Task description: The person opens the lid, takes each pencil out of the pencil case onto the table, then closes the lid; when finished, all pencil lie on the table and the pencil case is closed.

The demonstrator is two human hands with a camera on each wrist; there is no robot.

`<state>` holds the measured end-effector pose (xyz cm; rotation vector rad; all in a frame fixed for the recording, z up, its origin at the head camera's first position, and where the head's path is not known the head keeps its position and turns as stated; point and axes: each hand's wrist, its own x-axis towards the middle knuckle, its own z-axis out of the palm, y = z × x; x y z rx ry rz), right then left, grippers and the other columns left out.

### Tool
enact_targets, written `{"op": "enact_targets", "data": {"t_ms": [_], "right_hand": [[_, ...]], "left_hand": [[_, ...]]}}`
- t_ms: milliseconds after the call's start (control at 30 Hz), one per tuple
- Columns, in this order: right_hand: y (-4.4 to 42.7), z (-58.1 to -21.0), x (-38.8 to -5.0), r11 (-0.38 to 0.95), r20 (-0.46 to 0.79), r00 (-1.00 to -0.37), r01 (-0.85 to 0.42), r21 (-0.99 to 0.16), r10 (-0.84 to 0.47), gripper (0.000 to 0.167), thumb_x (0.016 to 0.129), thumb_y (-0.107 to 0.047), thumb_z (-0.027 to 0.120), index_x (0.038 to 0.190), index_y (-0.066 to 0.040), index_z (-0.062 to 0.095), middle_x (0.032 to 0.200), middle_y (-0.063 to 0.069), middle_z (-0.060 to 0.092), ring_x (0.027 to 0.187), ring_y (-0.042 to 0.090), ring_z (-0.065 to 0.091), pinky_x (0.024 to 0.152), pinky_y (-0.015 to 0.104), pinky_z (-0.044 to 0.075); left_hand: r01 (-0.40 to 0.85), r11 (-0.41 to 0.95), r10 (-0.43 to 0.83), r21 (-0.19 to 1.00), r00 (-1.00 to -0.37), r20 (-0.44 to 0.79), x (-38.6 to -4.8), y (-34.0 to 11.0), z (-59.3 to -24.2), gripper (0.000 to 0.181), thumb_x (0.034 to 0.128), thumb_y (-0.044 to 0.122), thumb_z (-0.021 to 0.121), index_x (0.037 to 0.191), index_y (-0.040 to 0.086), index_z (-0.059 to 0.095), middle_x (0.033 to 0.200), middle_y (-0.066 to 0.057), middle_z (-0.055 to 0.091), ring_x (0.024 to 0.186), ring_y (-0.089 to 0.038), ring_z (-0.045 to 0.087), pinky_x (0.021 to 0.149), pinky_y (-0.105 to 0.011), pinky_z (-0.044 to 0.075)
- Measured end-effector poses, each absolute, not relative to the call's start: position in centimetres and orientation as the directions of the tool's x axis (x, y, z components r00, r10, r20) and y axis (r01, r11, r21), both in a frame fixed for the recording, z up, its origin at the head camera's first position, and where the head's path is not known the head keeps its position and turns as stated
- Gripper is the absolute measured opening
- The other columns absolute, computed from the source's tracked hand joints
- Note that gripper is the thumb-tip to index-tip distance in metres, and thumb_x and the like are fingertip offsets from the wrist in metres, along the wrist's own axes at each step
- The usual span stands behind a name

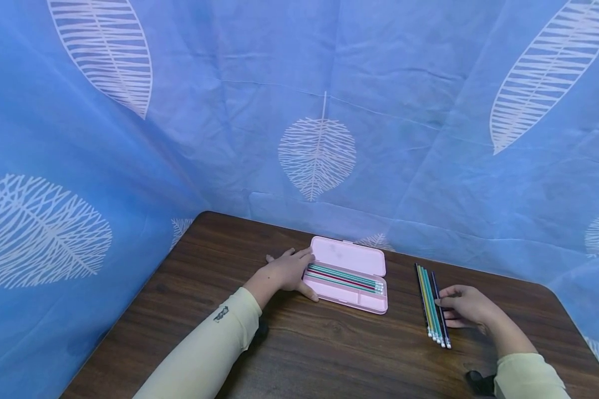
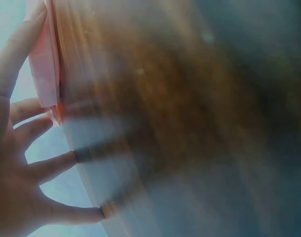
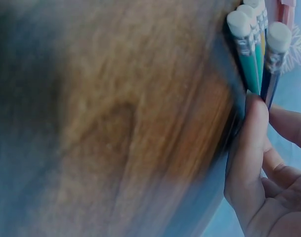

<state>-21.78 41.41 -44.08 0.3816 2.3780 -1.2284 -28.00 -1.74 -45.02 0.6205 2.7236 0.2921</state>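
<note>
A pink pencil case lies with its lid raised and several green, white and red pencils inside. My left hand rests at its left end, fingers spread, the thumb touching the front side. In the left wrist view, the thumb lies along the pink case and the outer fingers are splayed on the table. To the right of the case is a row of loose pencils, white erasers towards me. My right hand pinches a dark blue pencil at the row's right side between thumb and fingers.
Everything lies on a dark brown wooden table with rounded back corners. A blue curtain with white leaf prints hangs behind and to the left of it. The case's lid reaches close to the table's back edge.
</note>
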Motion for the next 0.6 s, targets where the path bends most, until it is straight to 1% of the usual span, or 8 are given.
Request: {"op": "enact_targets", "data": {"t_ms": [400, 600], "right_hand": [[41.22, -44.26, -22.03, 0.561, -0.489, -0.87, 0.433, -0.705, 0.057, 0.045, 0.11, -0.013, 0.057, 0.143, 0.014, 0.043, 0.092, 0.008, 0.067, 0.079, 0.017, 0.069, 0.072, 0.035, 0.067], [41.13, -44.24, -21.99, 0.584, -0.484, -0.873, 0.423, -0.693, 0.058, 0.044, 0.11, -0.015, 0.056, 0.142, 0.013, 0.044, 0.09, 0.008, 0.066, 0.077, 0.017, 0.068, 0.07, 0.033, 0.066]], "left_hand": [[0.384, 0.883, 0.453, 0.269, -0.848, -0.275, -27.96, -1.69, -45.1, 0.11, 0.0808, 0.076, 0.079, 0.168, 0.026, 0.034, 0.182, 0.005, 0.021, 0.168, -0.038, 0.023, 0.119, -0.085, 0.028], [0.381, 0.883, 0.452, 0.275, -0.849, -0.274, -27.94, -1.73, -44.95, 0.109, 0.0812, 0.074, 0.079, 0.168, 0.026, 0.035, 0.182, 0.004, 0.021, 0.168, -0.038, 0.022, 0.12, -0.084, 0.027]]}}
